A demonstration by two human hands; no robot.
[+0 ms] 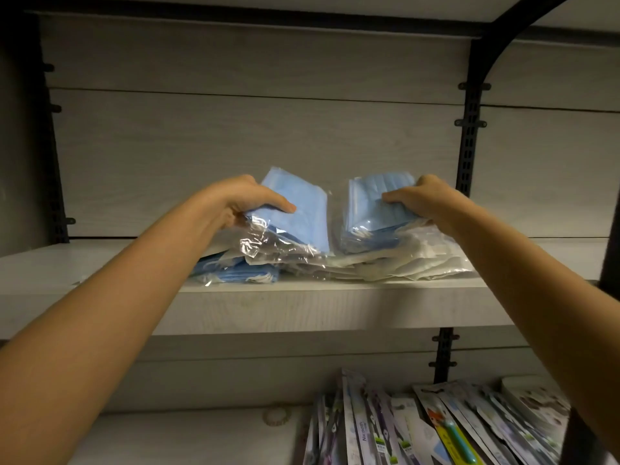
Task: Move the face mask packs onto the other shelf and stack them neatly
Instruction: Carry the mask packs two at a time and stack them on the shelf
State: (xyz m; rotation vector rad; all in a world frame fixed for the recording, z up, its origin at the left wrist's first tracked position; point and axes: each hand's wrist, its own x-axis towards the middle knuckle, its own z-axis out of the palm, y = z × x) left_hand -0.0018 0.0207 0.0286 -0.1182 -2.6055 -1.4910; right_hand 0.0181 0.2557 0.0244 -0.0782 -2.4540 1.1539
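Two clear plastic packs of blue face masks are tilted up off a loose pile on the grey upper shelf (255,307). My left hand (248,199) grips the left blue pack (302,213), thumb on its front face. My right hand (426,196) grips the right blue pack (372,206) the same way. Under them lie more packs: blue ones (235,271) at the left and white ones (419,260) at the right, overlapping untidily.
On the lower shelf (188,434), at the right, stand several upright packaged items (419,427). A small beaded ring (276,414) lies beside them. Black slotted uprights (469,129) with a curved bracket run along the right side of the pale back panel.
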